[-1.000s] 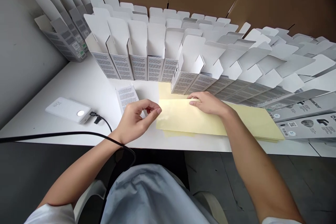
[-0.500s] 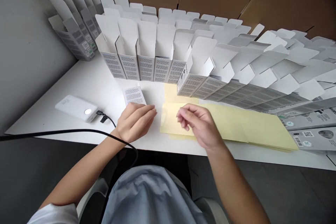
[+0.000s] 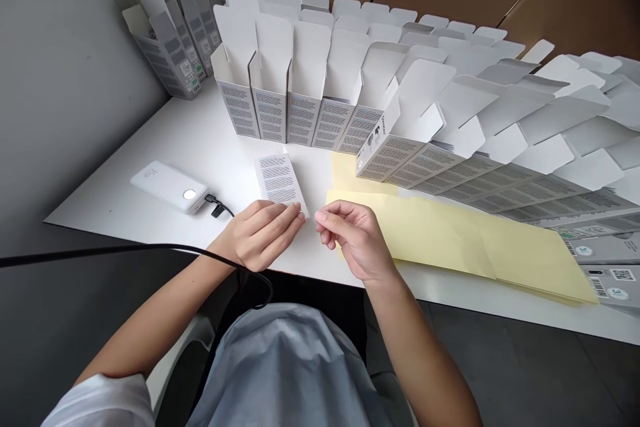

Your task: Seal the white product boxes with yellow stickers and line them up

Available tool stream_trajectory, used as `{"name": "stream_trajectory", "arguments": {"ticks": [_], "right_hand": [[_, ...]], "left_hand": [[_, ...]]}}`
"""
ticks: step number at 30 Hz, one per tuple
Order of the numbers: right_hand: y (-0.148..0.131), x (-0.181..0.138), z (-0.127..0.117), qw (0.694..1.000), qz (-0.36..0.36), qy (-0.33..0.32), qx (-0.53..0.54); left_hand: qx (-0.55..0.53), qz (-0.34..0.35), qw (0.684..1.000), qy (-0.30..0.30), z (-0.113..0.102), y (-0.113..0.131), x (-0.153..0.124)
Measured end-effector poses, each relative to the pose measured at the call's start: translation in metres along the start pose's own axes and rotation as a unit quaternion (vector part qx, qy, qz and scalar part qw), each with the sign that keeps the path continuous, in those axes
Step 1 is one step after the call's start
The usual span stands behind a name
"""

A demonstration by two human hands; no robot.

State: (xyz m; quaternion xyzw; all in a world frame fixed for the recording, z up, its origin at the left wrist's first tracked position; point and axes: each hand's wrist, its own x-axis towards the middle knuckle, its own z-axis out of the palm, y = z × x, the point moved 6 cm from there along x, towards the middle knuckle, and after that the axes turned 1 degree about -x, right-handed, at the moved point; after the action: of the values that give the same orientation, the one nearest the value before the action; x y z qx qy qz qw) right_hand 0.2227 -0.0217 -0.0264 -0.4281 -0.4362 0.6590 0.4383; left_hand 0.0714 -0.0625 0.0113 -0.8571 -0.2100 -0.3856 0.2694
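Observation:
My left hand [image 3: 263,235] lies palm down on the white table [image 3: 220,147], its fingertips at the lower edge of a printed paper leaflet [image 3: 279,180]. I cannot tell whether those fingers grip the leaflet. My right hand [image 3: 354,237] hangs just to the right of the leaflet, thumb and fingertips pinched together with nothing visible between them. Its wrist side overlaps long pale yellow sheets [image 3: 440,237], and another yellow sheet [image 3: 357,173] runs beneath the nearest open white carton [image 3: 395,140].
Several open-flapped white cartons stand in tight rows along the back and right. Further cartons [image 3: 170,57] stand at the far left. A white power bank [image 3: 169,187] with a black cable [image 3: 115,250] lies left. Flat printed boxes [image 3: 607,280] sit right; the table's front edge runs below.
My right hand has left the yellow sheets and moved left toward the leaflet, its fingers now pinched. My left hand has reached the leaflet's lower edge. The whole view has shifted as my head turned.

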Motion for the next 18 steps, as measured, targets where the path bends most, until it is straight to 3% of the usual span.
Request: {"name": "stream_trajectory", "arguments": {"ticks": [4, 8, 12, 18], "right_hand": [[0.007, -0.001, -0.008, 0.998, -0.046, 0.029, -0.028], [0.029, -0.003, -0.011, 0.992, -0.077, 0.068, 0.069], [0.056, -0.004, 0.001, 0.979, -0.085, 0.092, 0.158], [0.075, -0.004, 0.021, 0.976, -0.076, 0.12, 0.166]], "left_hand": [[-0.027, -0.072, 0.997, 0.007, 0.006, -0.007, -0.018], [-0.083, -0.166, 0.979, -0.08, 0.026, -0.016, -0.037], [-0.113, -0.16, 0.977, -0.085, 0.035, -0.017, -0.045], [-0.141, -0.184, 0.97, -0.07, 0.039, -0.021, -0.051]]}}
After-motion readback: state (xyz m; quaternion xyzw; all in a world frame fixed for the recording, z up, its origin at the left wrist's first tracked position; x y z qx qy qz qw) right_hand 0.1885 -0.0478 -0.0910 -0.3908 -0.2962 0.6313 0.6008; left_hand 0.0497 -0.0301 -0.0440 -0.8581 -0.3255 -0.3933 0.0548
